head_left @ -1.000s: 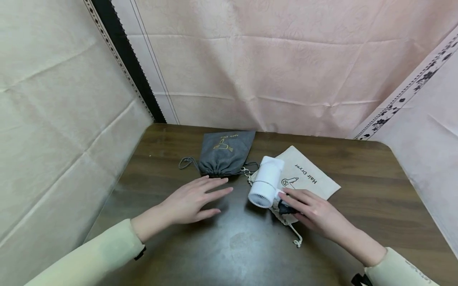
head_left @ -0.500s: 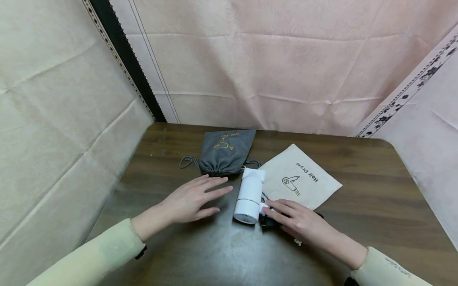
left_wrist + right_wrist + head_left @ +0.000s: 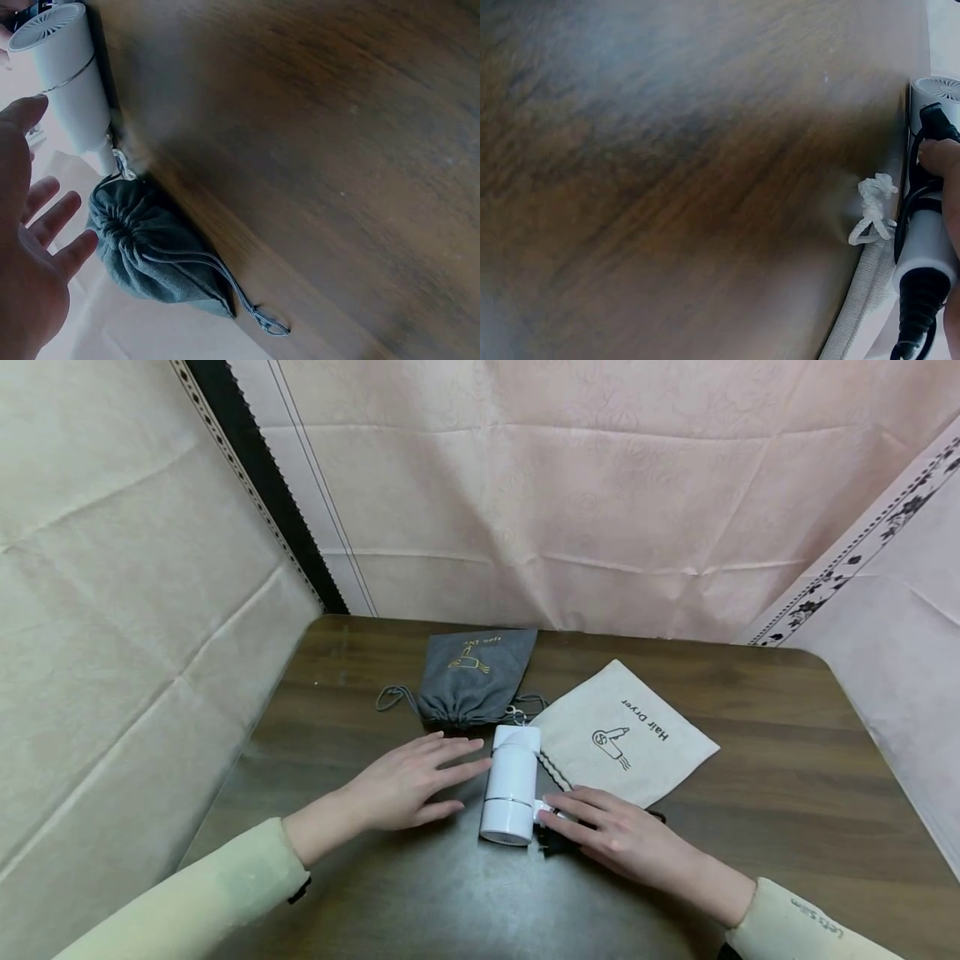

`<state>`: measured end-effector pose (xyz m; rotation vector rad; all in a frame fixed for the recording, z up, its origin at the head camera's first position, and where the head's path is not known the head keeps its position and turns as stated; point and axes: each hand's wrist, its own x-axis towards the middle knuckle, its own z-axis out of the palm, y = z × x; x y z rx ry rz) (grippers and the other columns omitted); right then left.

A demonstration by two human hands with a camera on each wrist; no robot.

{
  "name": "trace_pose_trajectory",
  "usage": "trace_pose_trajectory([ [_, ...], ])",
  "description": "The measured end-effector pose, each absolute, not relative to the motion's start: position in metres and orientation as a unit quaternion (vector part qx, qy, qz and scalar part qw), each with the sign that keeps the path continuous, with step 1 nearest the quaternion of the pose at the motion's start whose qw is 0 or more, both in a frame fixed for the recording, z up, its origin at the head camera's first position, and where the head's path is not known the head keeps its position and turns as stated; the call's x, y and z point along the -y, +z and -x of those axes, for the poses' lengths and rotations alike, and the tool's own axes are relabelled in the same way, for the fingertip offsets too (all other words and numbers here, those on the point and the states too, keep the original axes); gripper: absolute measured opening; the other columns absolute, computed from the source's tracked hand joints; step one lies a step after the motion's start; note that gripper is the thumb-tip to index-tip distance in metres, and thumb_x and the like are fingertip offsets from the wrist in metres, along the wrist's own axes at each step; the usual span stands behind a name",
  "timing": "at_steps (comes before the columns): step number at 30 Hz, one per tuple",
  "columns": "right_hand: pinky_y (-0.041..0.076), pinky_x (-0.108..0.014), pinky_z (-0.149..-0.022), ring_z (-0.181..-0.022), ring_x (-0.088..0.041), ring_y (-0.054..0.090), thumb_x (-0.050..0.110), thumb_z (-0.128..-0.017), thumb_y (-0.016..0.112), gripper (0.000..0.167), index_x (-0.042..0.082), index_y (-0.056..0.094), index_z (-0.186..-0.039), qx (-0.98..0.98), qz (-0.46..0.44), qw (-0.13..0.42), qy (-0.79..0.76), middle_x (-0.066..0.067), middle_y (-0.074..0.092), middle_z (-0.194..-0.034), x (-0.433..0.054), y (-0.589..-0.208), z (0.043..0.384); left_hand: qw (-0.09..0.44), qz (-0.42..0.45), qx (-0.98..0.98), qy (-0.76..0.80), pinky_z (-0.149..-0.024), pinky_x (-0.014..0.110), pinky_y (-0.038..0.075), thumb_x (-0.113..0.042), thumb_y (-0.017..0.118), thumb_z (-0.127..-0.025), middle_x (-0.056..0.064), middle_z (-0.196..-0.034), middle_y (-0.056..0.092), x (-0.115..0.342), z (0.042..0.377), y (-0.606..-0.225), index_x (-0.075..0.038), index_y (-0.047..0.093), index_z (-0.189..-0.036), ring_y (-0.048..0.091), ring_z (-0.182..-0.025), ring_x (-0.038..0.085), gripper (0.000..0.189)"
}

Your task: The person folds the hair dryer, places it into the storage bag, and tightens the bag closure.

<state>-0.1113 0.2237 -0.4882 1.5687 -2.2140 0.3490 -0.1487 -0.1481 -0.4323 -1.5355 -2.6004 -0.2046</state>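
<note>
A white hair dryer (image 3: 510, 785) lies on the table in front of me, its vented end toward me. My right hand (image 3: 633, 842) grips its handle (image 3: 924, 241), which has a black cord wound about it; the palm side is mostly hidden in the head view. The thumb (image 3: 939, 156) presses on the cord close to the black plug. To the left of the barrel, my left hand (image 3: 405, 783) is palm down with spread fingers, the fingertips right at the barrel's side. The left wrist view shows that hand (image 3: 30, 277) holding nothing.
A grey drawstring pouch (image 3: 476, 677) lies behind the left hand, its cord (image 3: 217, 266) trailing out. At the right, a cream drawstring bag (image 3: 637, 735) printed "Hair Dryer" lies flat, with a knotted white cord (image 3: 874, 210). Cloth (image 3: 525, 510) hangs behind the table.
The right hand has brought the hair dryer leftward and toward me, off the cream bag and beside the left hand. The left hand has hardly moved.
</note>
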Motion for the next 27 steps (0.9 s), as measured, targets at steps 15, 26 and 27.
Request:
trace_pose_trajectory([
  [15,0.046,-0.052,-0.113,-0.14,-0.028,0.059,0.021,-0.107,0.063,0.051,0.009,0.054,-0.157,0.796,-0.57,0.155,0.135,-0.016,0.058,-0.155,-0.232,-0.487,0.105,0.023,0.536,0.844,0.004,-0.126,0.053,0.033,-0.044,0.072,-0.102,0.008,-0.168,0.044,0.134,0.159,-0.42,-0.024,0.046,-0.164,0.044,-0.153,0.029,0.07],
  [26,0.029,-0.038,-0.128,-0.136,-0.029,0.062,0.038,-0.114,0.045,0.052,0.006,0.059,-0.152,0.821,-0.519,0.184,0.152,-0.015,0.062,-0.15,-0.255,-0.474,0.098,0.01,0.575,0.808,0.132,-0.127,0.051,0.032,-0.052,0.079,-0.095,0.003,-0.171,0.04,0.102,0.17,-0.406,-0.033,0.041,-0.166,0.042,-0.155,0.025,0.083],
  [27,0.029,-0.038,-0.128,-0.134,-0.029,0.063,0.038,-0.114,0.046,0.051,0.006,0.061,-0.151,0.821,-0.516,0.19,0.154,-0.015,0.063,-0.149,-0.256,-0.473,0.097,0.008,0.578,0.803,0.144,-0.127,0.051,0.032,-0.053,0.078,-0.095,0.002,-0.171,0.039,0.099,0.171,-0.406,-0.034,0.04,-0.166,0.041,-0.155,0.024,0.083],
])
